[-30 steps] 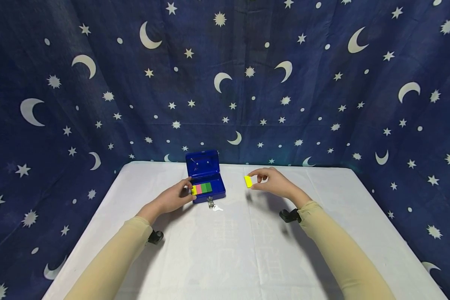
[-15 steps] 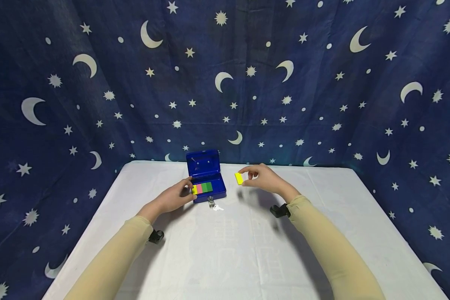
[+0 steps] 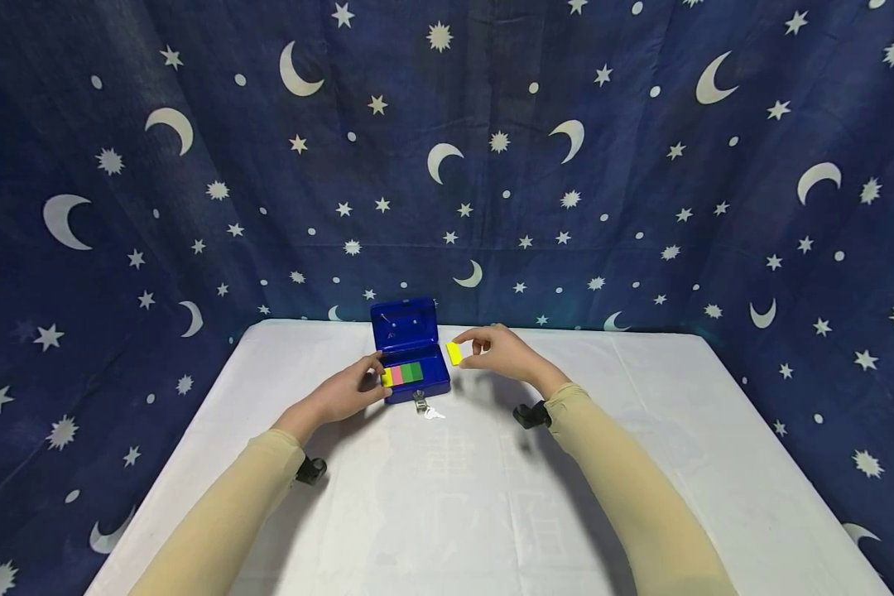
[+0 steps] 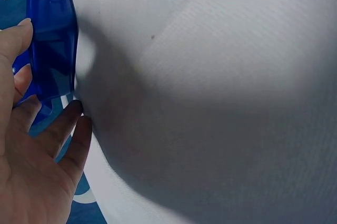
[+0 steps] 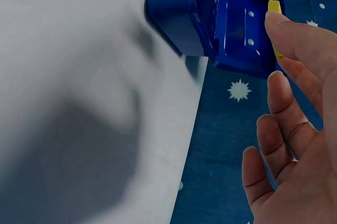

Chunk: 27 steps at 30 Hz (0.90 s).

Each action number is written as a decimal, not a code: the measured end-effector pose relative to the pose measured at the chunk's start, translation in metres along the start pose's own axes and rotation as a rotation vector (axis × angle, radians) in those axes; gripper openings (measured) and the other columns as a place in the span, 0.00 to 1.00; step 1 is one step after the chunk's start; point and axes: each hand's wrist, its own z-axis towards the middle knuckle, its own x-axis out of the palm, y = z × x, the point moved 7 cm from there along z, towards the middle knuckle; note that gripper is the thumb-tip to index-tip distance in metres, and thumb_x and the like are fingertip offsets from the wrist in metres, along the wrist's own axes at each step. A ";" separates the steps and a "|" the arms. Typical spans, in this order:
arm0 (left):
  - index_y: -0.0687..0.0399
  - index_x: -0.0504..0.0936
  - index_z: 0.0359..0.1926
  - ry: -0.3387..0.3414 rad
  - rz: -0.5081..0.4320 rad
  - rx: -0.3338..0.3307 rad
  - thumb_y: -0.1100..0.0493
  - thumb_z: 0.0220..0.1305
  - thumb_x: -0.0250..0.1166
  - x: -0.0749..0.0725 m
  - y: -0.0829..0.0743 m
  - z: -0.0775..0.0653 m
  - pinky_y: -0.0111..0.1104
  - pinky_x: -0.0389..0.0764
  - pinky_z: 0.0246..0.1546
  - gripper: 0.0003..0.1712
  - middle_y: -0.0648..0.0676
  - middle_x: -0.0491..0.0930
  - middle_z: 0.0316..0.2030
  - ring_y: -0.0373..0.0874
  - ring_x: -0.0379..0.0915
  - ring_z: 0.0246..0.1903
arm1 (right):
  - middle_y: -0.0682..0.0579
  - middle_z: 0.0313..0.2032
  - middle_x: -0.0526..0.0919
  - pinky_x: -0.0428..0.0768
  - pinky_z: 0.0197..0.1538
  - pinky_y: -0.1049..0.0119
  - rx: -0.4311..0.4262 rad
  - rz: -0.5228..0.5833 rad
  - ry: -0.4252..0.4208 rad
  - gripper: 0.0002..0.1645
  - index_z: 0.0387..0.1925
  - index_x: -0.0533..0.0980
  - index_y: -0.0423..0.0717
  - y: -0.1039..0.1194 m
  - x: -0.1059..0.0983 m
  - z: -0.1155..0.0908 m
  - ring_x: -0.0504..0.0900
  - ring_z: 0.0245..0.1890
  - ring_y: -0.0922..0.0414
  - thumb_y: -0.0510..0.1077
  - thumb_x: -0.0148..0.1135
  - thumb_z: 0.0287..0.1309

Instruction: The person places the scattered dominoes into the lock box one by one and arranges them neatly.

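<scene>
A blue metal cash box stands open at the back of the table. A row of small rectangular blocks in yellow, pink and greens lies inside, towards its left. My left hand holds the box at its left side, thumb near the front corner and index finger further back. In the left wrist view, the thumb and fingers of that hand reach about the box's rim and end. Just right of the box, my right hand pinches a thin yellow block above the table. Its other fingers are spread loosely.
The box's raised lid leans back near the curtain with moons and stars. A lock with small keys is at the box's front. White cloth covers the table. Each wrist carries a black camera mount.
My right hand has moved left with the yellow block, from well right of the cash box to close beside it. The left hand and the box have stayed in place.
</scene>
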 end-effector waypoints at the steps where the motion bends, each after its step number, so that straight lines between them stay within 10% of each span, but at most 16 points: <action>1: 0.51 0.71 0.55 -0.001 -0.001 0.001 0.42 0.71 0.63 0.000 0.000 0.000 0.54 0.64 0.68 0.24 0.57 0.51 0.79 0.59 0.61 0.71 | 0.53 0.35 0.77 0.70 0.41 0.57 -0.006 -0.002 -0.002 0.26 0.58 0.81 0.61 0.001 0.002 0.002 0.69 0.40 0.53 0.54 0.75 0.57; 8: 0.52 0.71 0.56 0.001 -0.006 -0.001 0.42 0.71 0.63 0.000 0.001 0.001 0.55 0.63 0.68 0.24 0.57 0.51 0.79 0.59 0.61 0.72 | 0.53 0.32 0.77 0.65 0.53 0.54 -0.043 0.015 -0.013 0.25 0.58 0.81 0.56 0.009 0.012 0.012 0.72 0.34 0.53 0.50 0.74 0.58; 14: 0.51 0.71 0.56 0.004 -0.003 -0.010 0.40 0.70 0.63 0.001 0.002 0.003 0.54 0.63 0.68 0.25 0.57 0.51 0.79 0.59 0.61 0.72 | 0.53 0.32 0.78 0.71 0.35 0.59 -0.033 0.031 -0.015 0.26 0.59 0.81 0.55 0.006 0.022 0.019 0.72 0.33 0.54 0.49 0.74 0.58; 27: 0.48 0.71 0.56 0.004 -0.012 -0.021 0.40 0.69 0.63 0.001 0.003 0.003 0.55 0.62 0.69 0.25 0.56 0.51 0.79 0.58 0.60 0.72 | 0.52 0.31 0.76 0.65 0.31 0.64 0.021 -0.024 -0.062 0.27 0.58 0.82 0.56 -0.001 0.039 0.036 0.70 0.29 0.55 0.52 0.75 0.57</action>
